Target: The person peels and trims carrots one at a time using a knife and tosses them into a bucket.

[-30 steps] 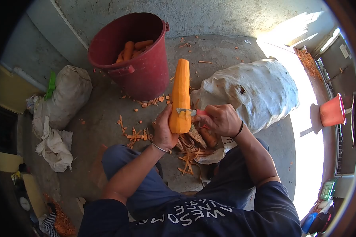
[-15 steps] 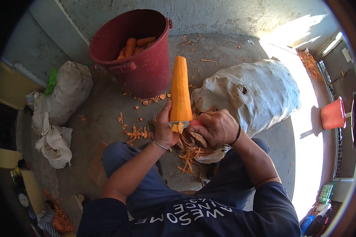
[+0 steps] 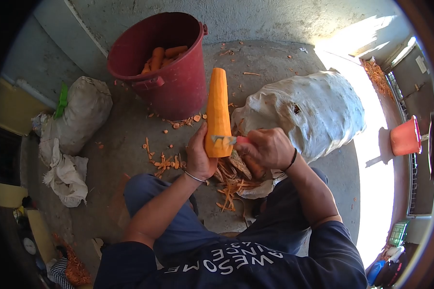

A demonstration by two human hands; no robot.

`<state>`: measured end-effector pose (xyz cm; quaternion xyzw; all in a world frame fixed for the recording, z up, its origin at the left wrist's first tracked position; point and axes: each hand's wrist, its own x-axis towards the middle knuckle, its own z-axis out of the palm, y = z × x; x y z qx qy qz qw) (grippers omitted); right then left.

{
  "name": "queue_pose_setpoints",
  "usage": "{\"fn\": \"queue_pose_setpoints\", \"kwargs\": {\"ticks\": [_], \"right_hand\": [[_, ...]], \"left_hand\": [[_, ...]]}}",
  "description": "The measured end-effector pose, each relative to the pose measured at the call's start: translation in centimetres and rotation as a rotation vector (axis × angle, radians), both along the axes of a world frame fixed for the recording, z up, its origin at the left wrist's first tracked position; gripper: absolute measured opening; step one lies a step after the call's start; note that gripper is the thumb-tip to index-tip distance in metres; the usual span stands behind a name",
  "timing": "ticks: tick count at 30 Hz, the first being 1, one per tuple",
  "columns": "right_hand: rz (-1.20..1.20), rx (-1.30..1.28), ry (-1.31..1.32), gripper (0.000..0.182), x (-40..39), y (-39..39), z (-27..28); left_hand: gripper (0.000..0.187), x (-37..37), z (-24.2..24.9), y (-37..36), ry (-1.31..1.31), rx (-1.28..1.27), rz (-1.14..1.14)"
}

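A large, peeled orange carrot (image 3: 218,108) stands upright in front of me, its narrow end pointing away. Around its lower left side my left hand (image 3: 201,153) is closed, wearing a thin bracelet at the wrist. My right hand (image 3: 270,149) grips the red handle of a peeler (image 3: 225,139), whose metal head lies across the carrot's face near its thick end. Below the hands, peelings (image 3: 232,190) and unpeeled carrots (image 3: 239,164) lie at the mouth of a white sack (image 3: 308,113), partly hidden by my right hand.
A dark red bucket (image 3: 178,94) with carrots inside stands at the back left. Another stuffed sack (image 3: 87,108) leans at the left. Carrot scraps (image 3: 164,164) litter the concrete floor. At the far right is a small red bucket (image 3: 406,137).
The peeler has moved up from the carrot's thick end onto its face. The small pieces at that end no longer show. My left hand keeps its hold on the carrot.
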<state>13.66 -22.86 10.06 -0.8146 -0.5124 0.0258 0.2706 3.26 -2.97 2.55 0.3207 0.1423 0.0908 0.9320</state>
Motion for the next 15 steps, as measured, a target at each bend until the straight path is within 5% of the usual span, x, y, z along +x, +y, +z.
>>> {"fn": "queue_pose_setpoints", "kwargs": {"ticks": [15], "right_hand": [[0.047, -0.022, 0.0, 0.053, -0.3, 0.3, 0.1]], "left_hand": [[0.041, 0.3, 0.3, 0.2, -0.036, -0.027, -0.008]]}}
